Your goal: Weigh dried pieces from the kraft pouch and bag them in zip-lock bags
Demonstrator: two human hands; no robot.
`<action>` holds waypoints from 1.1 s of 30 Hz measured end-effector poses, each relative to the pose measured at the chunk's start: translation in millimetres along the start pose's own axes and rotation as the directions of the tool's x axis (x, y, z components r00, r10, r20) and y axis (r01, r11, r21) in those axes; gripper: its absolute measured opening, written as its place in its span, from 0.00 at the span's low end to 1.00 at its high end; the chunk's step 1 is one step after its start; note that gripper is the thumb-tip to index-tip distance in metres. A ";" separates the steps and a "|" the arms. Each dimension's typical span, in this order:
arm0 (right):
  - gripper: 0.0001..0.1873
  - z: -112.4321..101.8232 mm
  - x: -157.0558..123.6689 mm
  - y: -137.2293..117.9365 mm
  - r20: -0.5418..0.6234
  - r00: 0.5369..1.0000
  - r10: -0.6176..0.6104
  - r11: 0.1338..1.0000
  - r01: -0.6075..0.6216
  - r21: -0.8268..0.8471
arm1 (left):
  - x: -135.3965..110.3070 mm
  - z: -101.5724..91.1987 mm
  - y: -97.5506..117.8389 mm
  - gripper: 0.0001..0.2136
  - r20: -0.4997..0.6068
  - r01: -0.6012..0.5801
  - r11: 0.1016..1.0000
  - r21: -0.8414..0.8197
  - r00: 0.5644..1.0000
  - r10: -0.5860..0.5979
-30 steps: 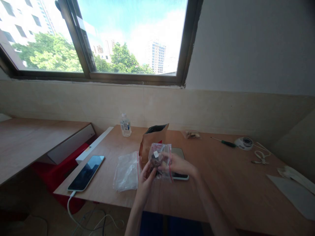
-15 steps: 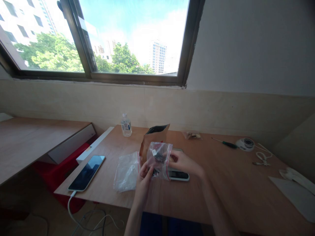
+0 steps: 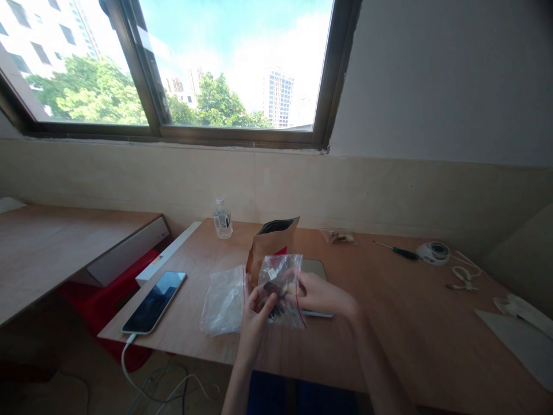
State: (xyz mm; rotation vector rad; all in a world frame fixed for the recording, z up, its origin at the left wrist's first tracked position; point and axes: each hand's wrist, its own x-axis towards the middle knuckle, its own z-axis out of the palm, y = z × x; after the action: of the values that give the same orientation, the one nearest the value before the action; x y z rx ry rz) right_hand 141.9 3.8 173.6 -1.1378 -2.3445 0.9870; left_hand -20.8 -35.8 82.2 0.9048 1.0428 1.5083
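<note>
A clear zip-lock bag [image 3: 280,265] with a red-striped edge is held up over the table, with small dark items [image 3: 276,308] and a white label inside. My left hand [image 3: 256,311] pinches the bag's lower left side, thumb in front. My right hand [image 3: 317,291] is at the red-striped opening on the right; its bent fingers reach inside and show blurrily through the plastic, so what they grip is unclear. Just behind stands an open brown paper pouch [image 3: 268,245]. Left of it lies another clear zip-lock bag [image 3: 222,302], flat on the table.
A smartphone [image 3: 154,302] on a white cable lies at the left edge. Farther back is a water bottle [image 3: 223,222]. A flat device [image 3: 315,268] sits behind my right hand. Along the right are a small bag [image 3: 339,236], a screwdriver [image 3: 404,252] and a white dome camera [image 3: 433,252].
The zip-lock bag has shifted slightly downward and turned more face-on. My right fingers have gone deeper into its opening, and the dark items sit lower, near my left thumb.
</note>
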 end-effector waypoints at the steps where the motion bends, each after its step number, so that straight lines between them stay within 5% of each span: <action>1: 0.14 -0.9 -1.4 -2.1 -0.008 1.000 -0.005 1.000 0.005 -0.003 | -0.1 0.5 -0.3 0.15 0.000 -0.015 1.000 0.007 1.000 0.015; 11: 0.14 7.9 2.5 -6.8 -0.085 0.994 -0.072 0.989 0.082 0.126 | -4.1 1.3 3.5 0.14 -0.016 -0.038 0.992 0.118 0.999 0.040; 22: 0.09 17.9 10.7 0.7 -0.144 0.988 -0.054 0.989 0.073 0.131 | -7.9 5.1 13.1 0.15 0.090 -0.115 0.976 0.188 0.991 0.099; 33: 0.10 1.6 -0.5 -5.0 -0.305 0.948 -0.086 0.972 0.147 0.182 | -4.2 -4.0 5.8 0.18 -0.238 -0.110 0.993 0.042 0.964 0.116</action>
State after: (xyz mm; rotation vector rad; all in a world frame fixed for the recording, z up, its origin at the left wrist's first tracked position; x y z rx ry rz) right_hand 138.5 0.5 176.1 -0.9786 -1.9997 0.9190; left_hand -25.7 -41.1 86.3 0.8269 1.2052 1.7347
